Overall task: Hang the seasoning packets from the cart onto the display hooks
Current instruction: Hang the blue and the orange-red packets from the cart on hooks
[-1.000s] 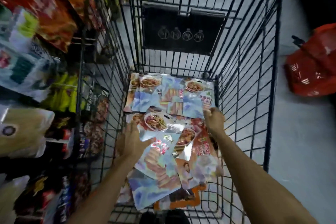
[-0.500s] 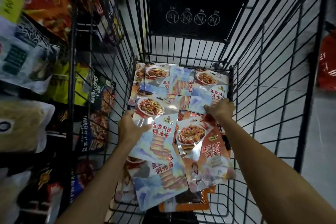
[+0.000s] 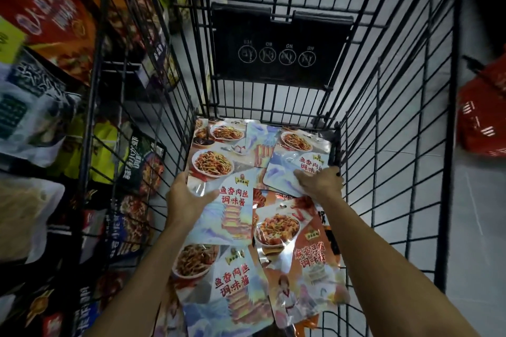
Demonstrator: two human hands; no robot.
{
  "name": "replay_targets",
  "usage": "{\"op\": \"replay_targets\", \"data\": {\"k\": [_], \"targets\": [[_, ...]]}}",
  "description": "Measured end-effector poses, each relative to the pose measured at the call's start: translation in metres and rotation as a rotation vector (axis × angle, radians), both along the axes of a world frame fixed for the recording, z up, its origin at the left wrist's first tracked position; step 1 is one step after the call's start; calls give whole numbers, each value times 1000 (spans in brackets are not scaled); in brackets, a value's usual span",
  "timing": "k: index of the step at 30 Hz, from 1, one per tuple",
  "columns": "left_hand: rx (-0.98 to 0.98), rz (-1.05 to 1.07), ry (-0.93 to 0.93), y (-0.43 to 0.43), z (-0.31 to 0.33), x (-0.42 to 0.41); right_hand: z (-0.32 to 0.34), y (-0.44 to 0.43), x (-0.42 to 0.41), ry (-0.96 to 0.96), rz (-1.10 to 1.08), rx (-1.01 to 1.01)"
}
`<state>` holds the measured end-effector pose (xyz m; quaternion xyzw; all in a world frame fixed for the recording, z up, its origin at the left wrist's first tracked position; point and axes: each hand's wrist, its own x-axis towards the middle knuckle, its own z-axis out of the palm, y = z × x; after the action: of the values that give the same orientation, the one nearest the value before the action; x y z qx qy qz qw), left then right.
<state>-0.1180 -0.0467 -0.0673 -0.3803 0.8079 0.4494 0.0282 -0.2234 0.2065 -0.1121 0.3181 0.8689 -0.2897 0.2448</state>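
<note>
Several flat seasoning packets lie overlapping on the floor of the black wire cart (image 3: 394, 107). My left hand (image 3: 186, 200) grips the left edge of a light-blue packet (image 3: 232, 200) with a noodle dish and red writing, thumb on top. My right hand (image 3: 319, 183) grips the near edge of another light-blue packet (image 3: 295, 156) at the cart's far right corner. An orange packet (image 3: 295, 249) lies below it, and one more blue packet (image 3: 224, 287) lies nearest me. No display hooks are in view.
Shelves of hanging packets and bags (image 3: 46, 117) stand close along the cart's left side. A black folded child-seat flap (image 3: 279, 46) covers the cart's far wall. A red shopping basket (image 3: 482, 117) sits on the grey floor at the right.
Both hands have moved further into the cart and closed on two blue packets. The view has dropped nearer the cart floor, so the packets look larger.
</note>
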Motion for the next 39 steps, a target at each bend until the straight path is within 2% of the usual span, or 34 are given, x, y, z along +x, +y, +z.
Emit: {"op": "replay_targets", "data": {"k": [3, 6, 8, 14, 19, 23, 26, 28, 32, 39], "targets": [[95, 44, -78, -2, -1, -7, -6, 0, 1, -14, -90, -52], [192, 87, -179, -6, 3, -12, -1, 1, 1, -17, -357, -391], [253, 74, -226, -10, 5, -16, 2, 5, 1, 16, -441, -449], [335, 5, -272, -12, 9, -19, 13, 1, -3, 41, -350, -395], [449, -56, -283, -11, 12, -18, 21, 2, -15, -150, -296, -560], [471, -90, -240, -12, 11, -16, 17, 0, -18, -156, -242, -569], [492, -79, -207, -13, 9, -14, 15, 0, -17, -178, -287, -712], [514, -44, -173, -13, 9, -13, 14, 0, -15, -150, -345, -779], [451, -11, -63, -14, 10, -8, 16, -4, -13, -29, -425, -787], [438, -4, 45, -14, 47, 0, 50, 3, -1, -5, -383, -917]]}}
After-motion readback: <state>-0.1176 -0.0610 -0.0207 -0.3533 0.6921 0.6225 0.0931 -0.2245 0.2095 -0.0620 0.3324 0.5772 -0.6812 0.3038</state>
